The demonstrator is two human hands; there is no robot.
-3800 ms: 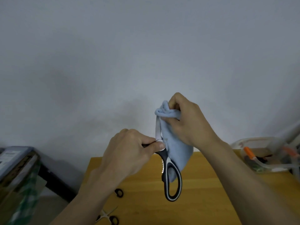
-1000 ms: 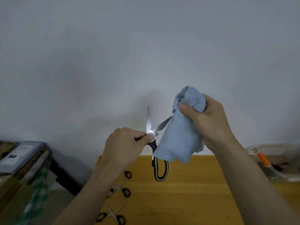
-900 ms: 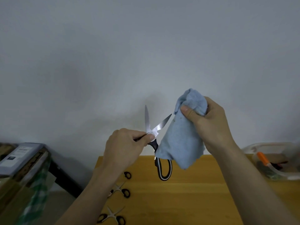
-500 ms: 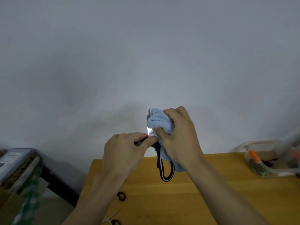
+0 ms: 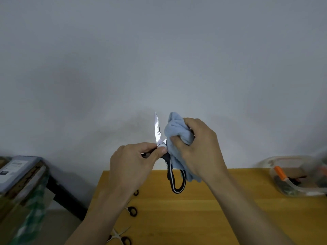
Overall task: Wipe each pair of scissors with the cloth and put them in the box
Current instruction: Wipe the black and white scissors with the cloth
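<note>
Pale blue cloth point(image 5: 177, 129), black-and-white scissor handles point(image 5: 174, 177) — yellow-brown wooden table point(image 5: 194, 218), grey-white wall point(image 5: 159, 50)

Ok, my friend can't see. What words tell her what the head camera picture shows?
The left hand holds big black-handled scissors upright while the right hand rubs one blade with a light blue cloth. Below, small scissors lie on a wooden table, with a clear box at the right.
</note>
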